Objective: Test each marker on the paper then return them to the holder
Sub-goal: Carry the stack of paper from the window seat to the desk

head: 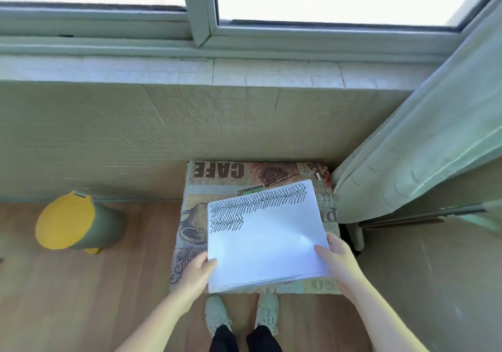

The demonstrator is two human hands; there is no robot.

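A stack of white paper point(264, 237) lies over a low stool with a printed "CAFE" cushion point(217, 173). Two rows of black zigzag marks run across the far part of the top sheet. My left hand point(198, 270) grips the stack's near left corner, thumb on top. At the right edge, my right hand point(339, 256) holds the stack, also with the thumb on top. A green card or packet point(250, 190) peeks out from under the far edge of the paper. No marker or holder shows in this view.
A green bin with a yellow lid point(70, 222) stands on the wooden floor to the left. A pale curtain point(423, 145) hangs at the right, beside the stool. The tiled wall and window sill are behind. My feet point(241, 313) stand just in front of the stool.
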